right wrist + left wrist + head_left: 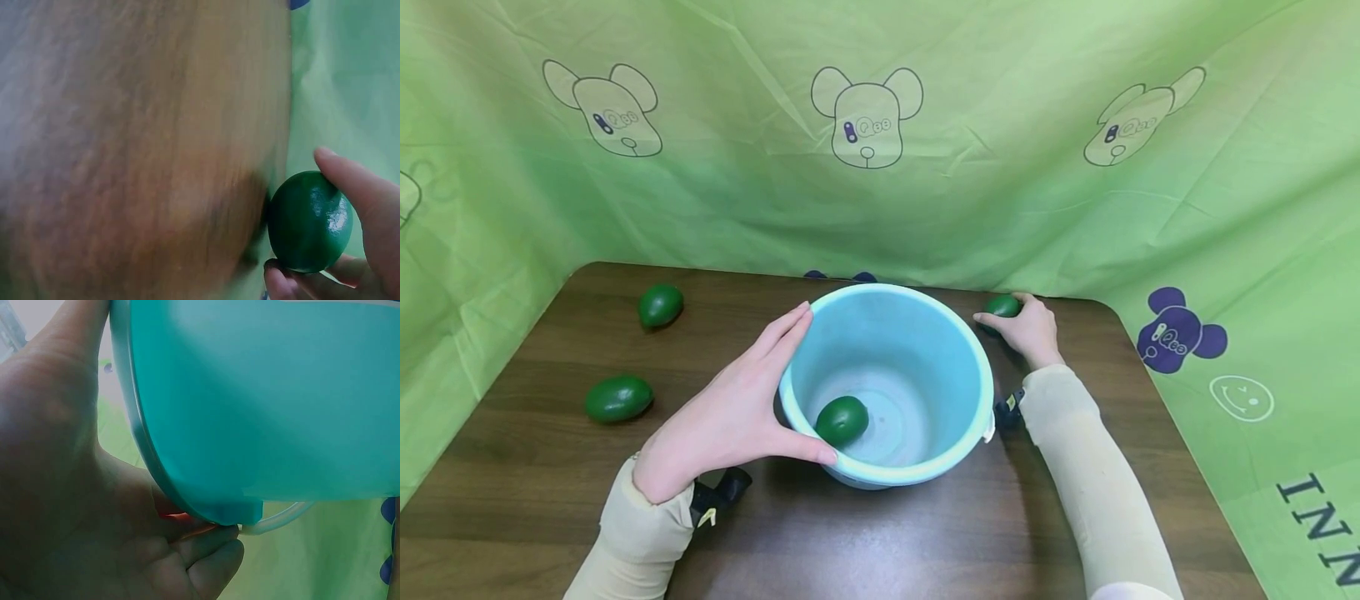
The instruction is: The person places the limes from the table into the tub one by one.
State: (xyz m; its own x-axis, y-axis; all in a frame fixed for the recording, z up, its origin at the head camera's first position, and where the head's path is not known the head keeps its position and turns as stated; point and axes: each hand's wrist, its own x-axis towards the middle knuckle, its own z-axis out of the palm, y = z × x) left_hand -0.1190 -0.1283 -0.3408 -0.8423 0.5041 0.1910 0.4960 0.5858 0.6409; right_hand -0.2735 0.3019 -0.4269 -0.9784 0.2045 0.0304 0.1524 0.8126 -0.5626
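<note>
A light blue bucket (891, 477) stands upright in the middle of the table, with one smooth, dark green, avocado-shaped fruit (842, 421) lying inside. My left hand (730, 408) grips its left rim, thumb at the near edge and fingers further back. The left wrist view shows those fingers at the rim beside the bucket's pale handle (281, 520). Beyond the bucket on the right, my right hand (1028, 329) holds another green fruit (309, 222) between thumb and fingers, close to the table's far edge.
Two more green fruits lie on the left of the brown wooden table (925, 550): one farther back (661, 306), one nearer (619, 398). A green cloth (985, 217) printed with bear heads hangs behind and beside the table.
</note>
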